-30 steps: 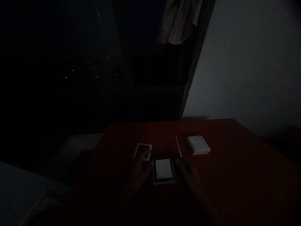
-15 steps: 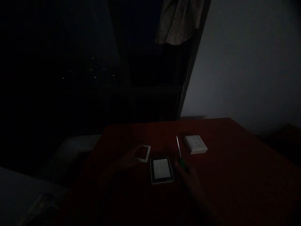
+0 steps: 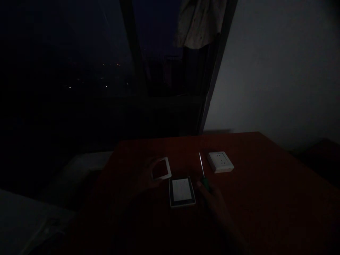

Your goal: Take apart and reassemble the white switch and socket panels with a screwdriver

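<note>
My left hand (image 3: 148, 177) is closed on a white square frame (image 3: 168, 168), gripping its left side; the tabletop shows through its opening. In my right hand (image 3: 214, 199) is a screwdriver (image 3: 204, 179) with a green handle, its bright shaft pointing away from me. Between the hands lies a flat white switch panel (image 3: 182, 191) with a dark border, resting on the table. Past the screwdriver, to the right, sits a white wall socket (image 3: 221, 162) in a box. The dim light hides most of my left fingers.
The reddish-brown table (image 3: 260, 177) reaches to a pale wall (image 3: 273, 71) at the right. Behind it is a dark window with small lights outside and a hanging curtain (image 3: 200, 28). A pale surface (image 3: 29, 219) lies low at the left.
The white frame in my left hand has turned and risen a little, with its right side now tilted the other way. My right hand and the screwdriver have hardly moved.
</note>
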`<action>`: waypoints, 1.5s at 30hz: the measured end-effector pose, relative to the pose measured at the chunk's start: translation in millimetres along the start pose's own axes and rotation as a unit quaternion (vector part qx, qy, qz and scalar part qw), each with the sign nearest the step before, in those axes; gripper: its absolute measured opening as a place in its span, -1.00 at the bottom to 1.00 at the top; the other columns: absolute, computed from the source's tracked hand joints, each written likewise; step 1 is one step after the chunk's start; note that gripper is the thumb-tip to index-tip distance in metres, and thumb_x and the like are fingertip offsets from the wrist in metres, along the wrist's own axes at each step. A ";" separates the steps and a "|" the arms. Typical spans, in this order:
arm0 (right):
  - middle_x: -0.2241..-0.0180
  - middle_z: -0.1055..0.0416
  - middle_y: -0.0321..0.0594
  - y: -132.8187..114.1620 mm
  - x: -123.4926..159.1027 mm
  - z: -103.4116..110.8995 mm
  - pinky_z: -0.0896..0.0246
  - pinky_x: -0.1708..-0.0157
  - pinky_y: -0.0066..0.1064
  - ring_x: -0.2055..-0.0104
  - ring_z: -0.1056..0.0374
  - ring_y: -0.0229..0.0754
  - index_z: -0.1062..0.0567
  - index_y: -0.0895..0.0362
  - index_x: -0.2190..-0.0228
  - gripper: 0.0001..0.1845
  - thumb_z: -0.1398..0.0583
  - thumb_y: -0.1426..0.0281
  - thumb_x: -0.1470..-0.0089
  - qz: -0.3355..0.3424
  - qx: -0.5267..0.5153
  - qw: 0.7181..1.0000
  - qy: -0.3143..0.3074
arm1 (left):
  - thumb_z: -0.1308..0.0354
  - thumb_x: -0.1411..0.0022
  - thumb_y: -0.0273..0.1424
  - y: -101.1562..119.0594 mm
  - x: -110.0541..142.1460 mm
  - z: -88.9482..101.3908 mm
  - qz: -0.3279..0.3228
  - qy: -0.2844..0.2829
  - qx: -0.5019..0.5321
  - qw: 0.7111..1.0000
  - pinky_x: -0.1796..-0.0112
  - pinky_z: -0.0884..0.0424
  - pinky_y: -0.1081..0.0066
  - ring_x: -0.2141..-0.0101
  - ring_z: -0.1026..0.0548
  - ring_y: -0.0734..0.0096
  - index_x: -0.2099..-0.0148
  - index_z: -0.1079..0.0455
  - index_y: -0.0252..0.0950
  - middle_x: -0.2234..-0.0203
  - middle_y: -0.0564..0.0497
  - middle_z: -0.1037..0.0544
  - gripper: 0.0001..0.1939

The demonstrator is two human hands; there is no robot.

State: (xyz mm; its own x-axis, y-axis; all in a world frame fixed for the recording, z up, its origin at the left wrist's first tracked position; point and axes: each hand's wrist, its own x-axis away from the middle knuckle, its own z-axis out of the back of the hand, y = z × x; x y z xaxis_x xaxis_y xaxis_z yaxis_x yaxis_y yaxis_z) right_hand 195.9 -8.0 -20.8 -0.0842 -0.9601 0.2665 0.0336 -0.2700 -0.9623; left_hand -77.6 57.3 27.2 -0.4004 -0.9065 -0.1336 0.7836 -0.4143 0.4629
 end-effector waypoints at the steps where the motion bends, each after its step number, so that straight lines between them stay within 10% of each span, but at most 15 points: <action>1: 0.58 -0.30 -0.37 -0.1 0.3 0.2 -0.02 0.64 -0.53 0.58 -0.17 -0.31 -0.44 0.11 0.43 -0.57 -0.20 -0.02 0.03 0.001 -0.003 1.000 -0.002 | -0.26 -0.04 -0.30 4.3 0.5 0.3 0.002 0.002 -0.002 1.000 -0.16 -0.13 0.15 -0.18 -0.18 0.08 -0.29 -0.06 -0.03 -0.20 -0.03 -0.18 -0.22; 20: 0.58 -0.33 -0.33 -2.3 1.3 -0.3 -0.06 0.63 -0.51 0.57 -0.21 -0.28 -0.42 0.11 0.49 -0.52 -0.21 -0.08 0.09 0.009 0.007 1.000 0.015 | -0.36 0.10 -0.30 70.4 19.7 -34.7 0.006 -0.067 0.048 0.997 -0.14 -0.14 0.04 -0.21 -0.10 -0.11 -0.32 0.01 0.03 -0.26 -0.04 -0.09 -0.03; 45: 0.50 -0.41 -0.30 0.8 2.0 -1.9 -0.09 0.58 -0.53 0.51 -0.25 -0.28 -0.47 0.11 0.39 -0.61 -0.21 0.03 0.01 0.029 0.008 1.000 -0.004 | -0.26 -0.09 -0.30 70.9 28.7 -47.4 0.000 -0.105 0.072 0.992 -0.19 -0.10 0.09 -0.25 -0.06 0.00 -0.33 0.00 -0.07 -0.31 -0.06 0.00 -0.19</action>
State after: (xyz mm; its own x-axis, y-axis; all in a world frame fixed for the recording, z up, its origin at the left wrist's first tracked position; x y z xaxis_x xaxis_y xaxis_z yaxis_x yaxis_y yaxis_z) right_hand 193.9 -10.1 -21.1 -0.0731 -0.9750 0.2101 0.0543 -0.2142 -0.9753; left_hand -11.0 -2.0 14.6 -0.5028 -0.8632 0.0456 0.7139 -0.3849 0.5850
